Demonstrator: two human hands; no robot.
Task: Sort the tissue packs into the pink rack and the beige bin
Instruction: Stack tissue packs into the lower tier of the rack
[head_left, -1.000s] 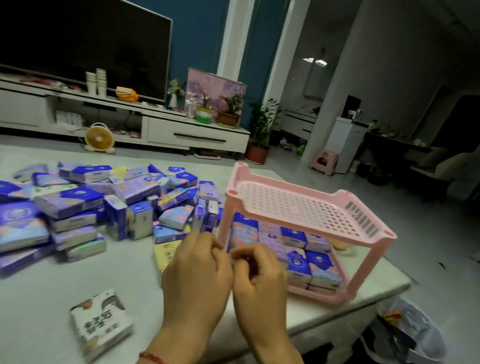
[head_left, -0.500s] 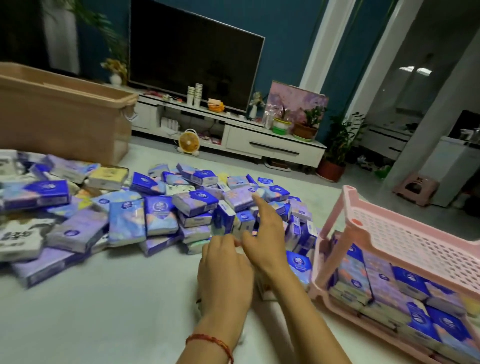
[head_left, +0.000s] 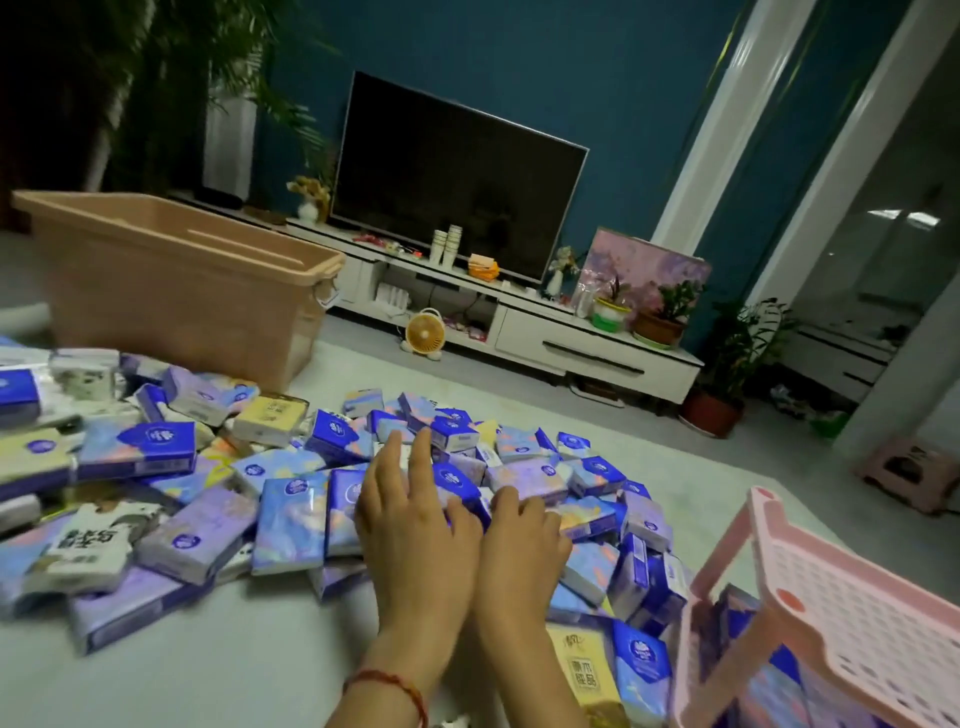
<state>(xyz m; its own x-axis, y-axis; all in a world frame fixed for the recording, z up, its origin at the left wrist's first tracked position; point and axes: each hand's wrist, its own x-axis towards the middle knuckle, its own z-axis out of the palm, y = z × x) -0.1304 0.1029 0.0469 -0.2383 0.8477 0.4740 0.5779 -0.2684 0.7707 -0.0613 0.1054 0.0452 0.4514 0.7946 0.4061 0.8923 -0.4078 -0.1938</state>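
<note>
Purple-blue tissue packs heaped across white table, between beige bin far left and pink rack near right. Some packs sit under rack's top shelf. Left hand over middle of heap, fingers straight and spread, holding nothing. Right hand right beside it, fingers bent down onto packs, tips hidden, so can't tell if gripping. Tip imo: single out one pack, pinch short edges, lift clear so neighbours don't slide. Flat pack just left of left hand: long axis near-to-far, logo end pointing toward TV.
</note>
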